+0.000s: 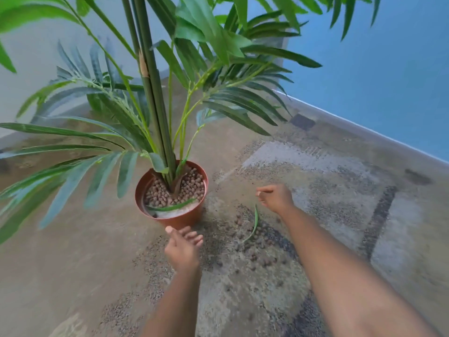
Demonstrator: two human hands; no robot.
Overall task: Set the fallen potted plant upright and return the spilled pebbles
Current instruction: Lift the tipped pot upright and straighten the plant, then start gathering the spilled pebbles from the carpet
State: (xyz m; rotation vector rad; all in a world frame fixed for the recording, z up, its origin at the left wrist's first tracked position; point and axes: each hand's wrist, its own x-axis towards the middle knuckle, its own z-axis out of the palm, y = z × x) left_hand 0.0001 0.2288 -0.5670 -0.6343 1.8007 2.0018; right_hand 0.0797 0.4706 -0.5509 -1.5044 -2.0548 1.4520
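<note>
The potted palm stands upright in a terracotta pot [181, 221] on the carpet, its green stems [155, 105] rising out of a bed of brown pebbles [187, 188]. A fallen leaf lies across the pot's near side. Spilled pebbles [252, 249] are scattered on the carpet to the right of the pot. My left hand [183, 246] hovers just in front of the pot, fingers apart and empty. My right hand [275, 197] is to the right of the pot above the spill, fingers loosely curled; I cannot see anything in it.
A loose green leaf [255, 221] lies among the spilled pebbles. Long fronds [60, 171] spread left and over the pot. A blue wall [376, 81] with a pale skirting runs along the right; a lighter wall stands behind the plant.
</note>
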